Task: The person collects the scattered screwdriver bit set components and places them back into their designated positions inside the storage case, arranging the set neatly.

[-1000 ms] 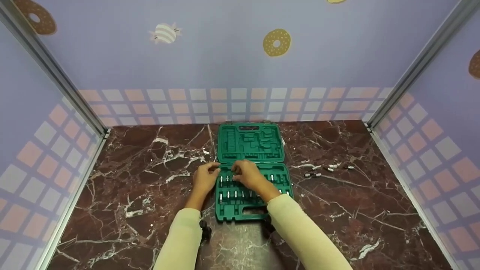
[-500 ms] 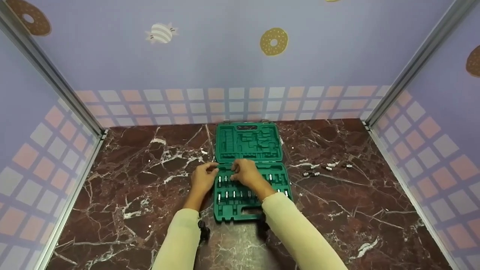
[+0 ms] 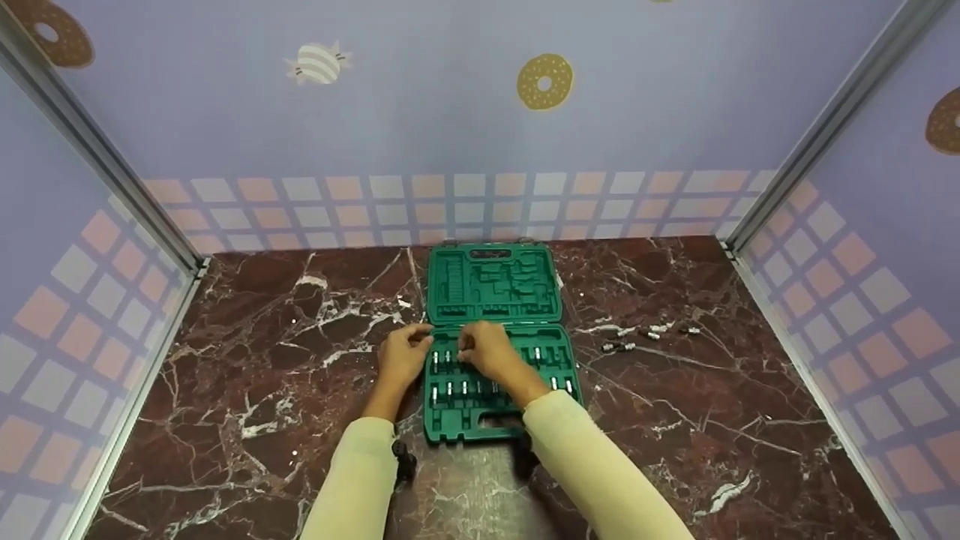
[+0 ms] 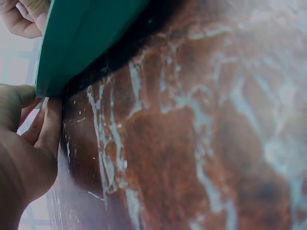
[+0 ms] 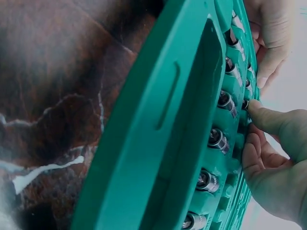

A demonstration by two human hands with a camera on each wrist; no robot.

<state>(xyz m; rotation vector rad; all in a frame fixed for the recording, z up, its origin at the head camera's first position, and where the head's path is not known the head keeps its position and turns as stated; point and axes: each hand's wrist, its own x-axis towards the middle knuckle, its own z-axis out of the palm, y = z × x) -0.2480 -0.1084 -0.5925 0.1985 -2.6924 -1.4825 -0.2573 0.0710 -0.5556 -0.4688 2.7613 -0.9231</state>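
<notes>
A green plastic socket case point(image 3: 450, 424) lies unfolded on the table, its moulded lid point(image 3: 495, 292) leaning back. Short chrome bit sockets point(image 5: 218, 140) stand in two rows in its tray. At the tray's upper left edge, my left hand point(image 3: 403, 356) holds the rim between thumb and fingers, as the left wrist view point(image 4: 31, 148) also shows. Over the back row, my right hand point(image 3: 491, 352) pinches a small bit socket point(image 5: 245, 104) with thumb and curled fingers; most of that piece is hidden behind the thumb.
Several loose bit sockets point(image 3: 619, 347) lie on the dark red marbled table point(image 3: 675, 435) right of the case. A patterned back wall point(image 3: 420, 135) stands just behind the lid. Side panels with metal posts point(image 3: 821, 124) bound the table left and right.
The view has shifted slightly, so everything sits a little further left. Both hands keep nearly the same places at the case, with only slight movement of the right fingers.
</notes>
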